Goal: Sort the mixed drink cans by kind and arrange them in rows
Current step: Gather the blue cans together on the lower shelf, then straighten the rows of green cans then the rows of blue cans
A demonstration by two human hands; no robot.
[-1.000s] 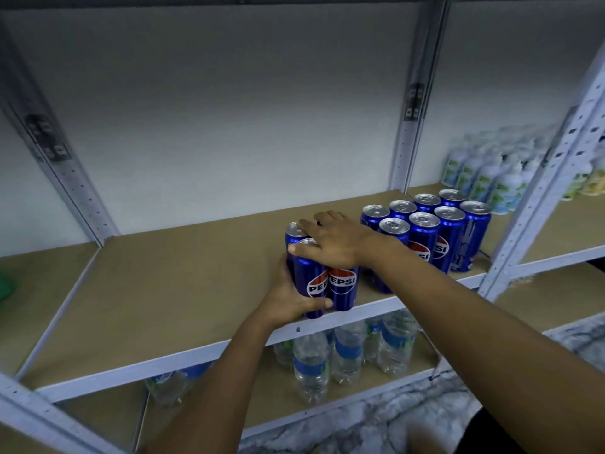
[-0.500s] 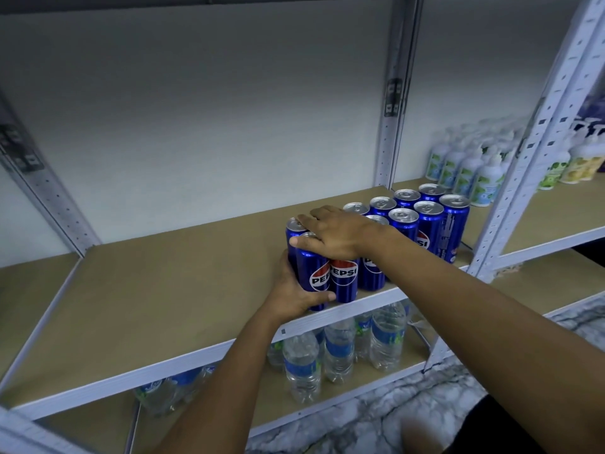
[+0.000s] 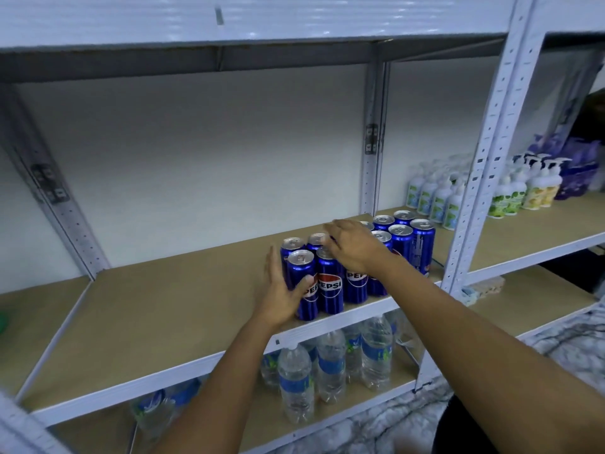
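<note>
Both hands' fingers (image 3: 272,257) flank cans (image 3: 329,283).

Tan board shelf (image 3: 157,322) in a white metal rack, with blue Pepsi cans (image 3: 330,283) standing upright on it in tight rows near the front edge, right between the left hand (image 3: 281,296) and right hand (image 3: 353,247). Shelf below (image 3: 262,417) holds clear water bottles (image 3: 330,365), under both hands.

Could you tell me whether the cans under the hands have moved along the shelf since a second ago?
Yes. The held cans have closed rightward against the other cans.
</note>
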